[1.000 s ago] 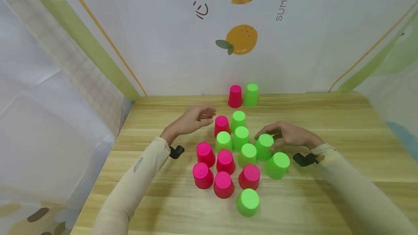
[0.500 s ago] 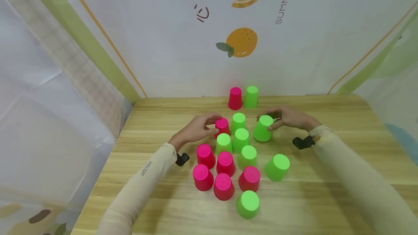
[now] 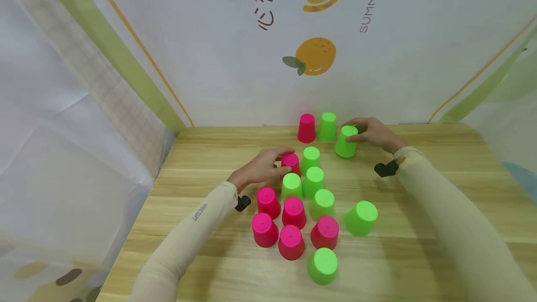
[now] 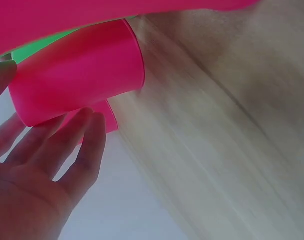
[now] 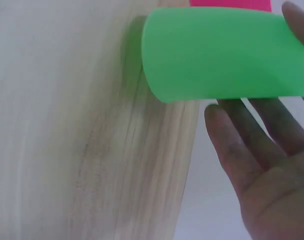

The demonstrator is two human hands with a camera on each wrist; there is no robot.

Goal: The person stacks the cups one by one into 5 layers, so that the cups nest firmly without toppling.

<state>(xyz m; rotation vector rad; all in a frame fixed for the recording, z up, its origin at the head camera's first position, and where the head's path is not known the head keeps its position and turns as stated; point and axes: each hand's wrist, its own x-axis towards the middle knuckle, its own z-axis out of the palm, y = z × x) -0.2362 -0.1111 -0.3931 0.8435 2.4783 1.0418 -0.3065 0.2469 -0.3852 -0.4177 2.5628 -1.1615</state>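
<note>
My left hand (image 3: 263, 167) grips an upside-down pink cup (image 3: 289, 161), thumb on its near side and fingers behind it. In the left wrist view that pink cup (image 4: 86, 70) fills the space between thumb and fingers. Farther back, a green cup (image 3: 345, 147) is held in my right hand (image 3: 375, 133), just right of a standing green cup (image 3: 327, 127). The right wrist view has the held green cup (image 5: 222, 55) between thumb and fingers, slightly tilted. Whether its rim touches the table cannot be told.
A pink cup (image 3: 306, 128) stands at the wooden table's (image 3: 201, 153) back edge. Several upside-down green and pink cups cluster in the middle, among them a pink cup (image 3: 294, 213). One green cup (image 3: 361, 218) stands apart at right, another green cup (image 3: 322, 266) nearest me.
My right hand has carried its green cup from the cluster to the back, beside the rear pair. My left hand has moved right and taken hold of the pink cup.
</note>
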